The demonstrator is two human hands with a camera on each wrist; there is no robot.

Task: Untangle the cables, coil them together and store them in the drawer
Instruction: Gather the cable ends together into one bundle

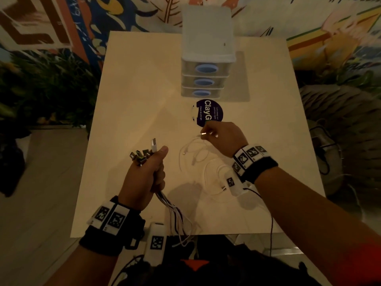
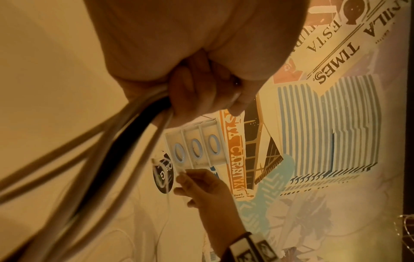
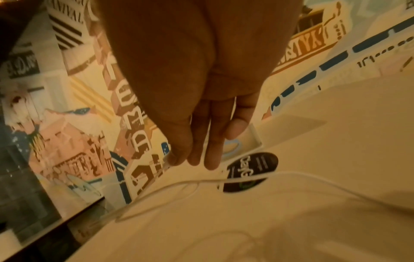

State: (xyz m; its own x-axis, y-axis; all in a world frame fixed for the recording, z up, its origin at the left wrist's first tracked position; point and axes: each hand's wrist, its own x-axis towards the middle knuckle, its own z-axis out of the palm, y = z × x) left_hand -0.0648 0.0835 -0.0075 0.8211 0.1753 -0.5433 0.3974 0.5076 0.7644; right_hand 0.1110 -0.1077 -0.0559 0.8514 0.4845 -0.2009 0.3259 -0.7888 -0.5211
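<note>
White cables (image 1: pixel 198 155) lie looped on the table (image 1: pixel 132 104) as my right hand (image 1: pixel 223 137) pinches one plug, my left hand (image 1: pixel 147 176) fisted round the gathered bundle (image 1: pixel 173 213), drawers (image 1: pixel 206 81) closed beyond.

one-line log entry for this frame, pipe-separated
phase: untangling | left hand: grips cable bundle, plugs up | right hand: pinches white cable end | drawers: closed

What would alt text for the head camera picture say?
A left hand grips a bundle of cables, plugs up, while the right hand pinches a white cable off a pale table; a three-drawer unit stands behind.
</note>
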